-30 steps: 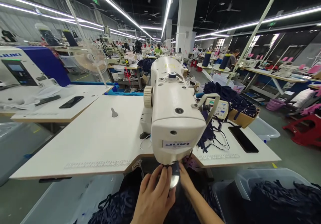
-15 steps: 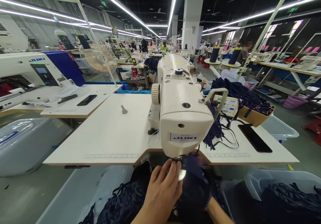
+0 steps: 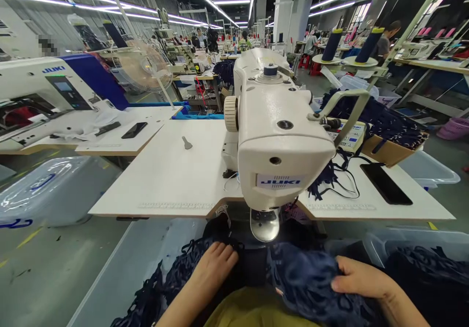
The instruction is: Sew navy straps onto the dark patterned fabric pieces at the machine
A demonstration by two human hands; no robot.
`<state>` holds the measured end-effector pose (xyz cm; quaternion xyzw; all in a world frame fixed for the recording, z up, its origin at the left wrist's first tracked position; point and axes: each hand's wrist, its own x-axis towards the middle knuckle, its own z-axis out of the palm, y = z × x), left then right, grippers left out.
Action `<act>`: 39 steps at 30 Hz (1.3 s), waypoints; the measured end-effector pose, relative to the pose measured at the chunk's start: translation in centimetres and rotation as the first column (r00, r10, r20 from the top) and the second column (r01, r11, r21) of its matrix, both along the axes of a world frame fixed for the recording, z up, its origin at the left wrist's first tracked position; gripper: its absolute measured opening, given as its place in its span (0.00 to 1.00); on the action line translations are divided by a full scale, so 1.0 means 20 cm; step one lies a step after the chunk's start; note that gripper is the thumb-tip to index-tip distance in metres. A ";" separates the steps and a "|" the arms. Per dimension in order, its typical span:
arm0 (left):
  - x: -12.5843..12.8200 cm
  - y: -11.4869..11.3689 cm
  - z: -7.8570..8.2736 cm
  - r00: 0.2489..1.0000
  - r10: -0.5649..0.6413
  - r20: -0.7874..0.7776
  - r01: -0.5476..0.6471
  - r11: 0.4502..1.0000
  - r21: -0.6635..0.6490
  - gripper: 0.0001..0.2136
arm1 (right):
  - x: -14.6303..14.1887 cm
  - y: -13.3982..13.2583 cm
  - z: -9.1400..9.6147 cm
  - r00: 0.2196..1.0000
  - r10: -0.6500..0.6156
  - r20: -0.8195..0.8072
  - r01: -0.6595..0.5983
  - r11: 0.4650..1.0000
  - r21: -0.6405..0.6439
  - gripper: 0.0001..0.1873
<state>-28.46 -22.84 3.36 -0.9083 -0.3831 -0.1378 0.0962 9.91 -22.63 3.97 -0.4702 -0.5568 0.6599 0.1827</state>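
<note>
Below the front of a white sewing machine (image 3: 282,146), my right hand (image 3: 361,278) pinches a piece of navy fabric (image 3: 308,273) between thumb and fingers. The fabric hangs bunched over my lap and is partly blurred. To the left, my left hand (image 3: 216,263) has its fingers curled down by a heap of navy straps (image 3: 179,263); its fingertips are hidden and I cannot tell what they hold. The machine's rounded metal plate (image 3: 264,225) shows bare between and above my hands.
A white tabletop (image 3: 176,180) surrounds the machine, with a small grey metal piece (image 3: 187,143) on its left. A phone (image 3: 386,184) and loose navy straps (image 3: 326,178) lie on the right. Plastic bins (image 3: 106,278) stand below; thread cones (image 3: 370,45) rise behind.
Both hands have come away from the metal plate under the machine head. My left hand moved left and down; my right hand came up at the right with the navy fabric. The view tilted down.
</note>
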 end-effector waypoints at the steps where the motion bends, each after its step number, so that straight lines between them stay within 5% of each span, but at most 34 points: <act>1: 0.00 0.00 -0.02 0.998 0.054 -0.010 -0.055 0.998 -0.029 0.10 | -0.03 0.01 0.01 0.999 0.030 -0.044 -0.032 0.998 -0.053 0.19; 4: 0.08 0.00 0.02 0.996 0.091 0.012 -0.090 0.991 -0.103 0.16 | -0.22 0.05 0.05 0.973 -0.164 -0.164 0.143 0.981 -0.129 0.23; 7: 0.25 -0.01 0.11 0.995 0.002 0.101 0.024 0.966 -0.257 0.27 | -0.43 0.07 0.07 0.909 -0.366 -0.197 0.334 0.926 -0.178 0.26; 10: 0.36 0.02 0.15 0.993 0.004 0.119 0.028 0.964 -0.265 0.04 | -0.57 0.07 0.09 0.909 -0.399 -0.119 0.399 0.917 -0.030 0.30; 17: 0.37 0.05 0.11 0.992 -0.021 0.122 0.055 0.957 -0.283 0.07 | -0.59 0.09 0.06 0.958 -0.213 0.194 0.116 0.901 0.417 0.27; 21: 0.42 0.03 0.09 0.994 -0.046 0.099 0.074 0.950 -0.303 0.10 | -0.58 0.15 0.01 0.895 -0.348 0.279 0.174 0.849 0.500 0.24; 27: 0.49 0.03 0.08 0.990 0.082 0.117 -0.039 0.942 -0.332 0.09 | -0.61 0.14 0.08 0.901 -0.406 0.154 0.272 0.803 0.530 0.28; 33: 0.50 0.01 0.08 0.995 0.091 0.047 -0.065 0.911 -0.406 0.05 | -0.64 0.10 -0.02 0.839 -0.464 0.284 0.137 0.686 0.714 0.32; 36: 0.47 0.00 0.13 0.981 0.178 0.083 -0.129 0.903 -0.410 0.17 | -0.61 0.10 0.03 0.881 -0.355 0.312 0.035 0.707 0.706 0.26; 39: 0.40 0.00 0.21 0.941 0.157 0.301 0.005 0.881 -0.473 0.34 | -0.58 0.09 0.20 0.952 -0.038 0.304 -0.168 0.766 0.621 0.15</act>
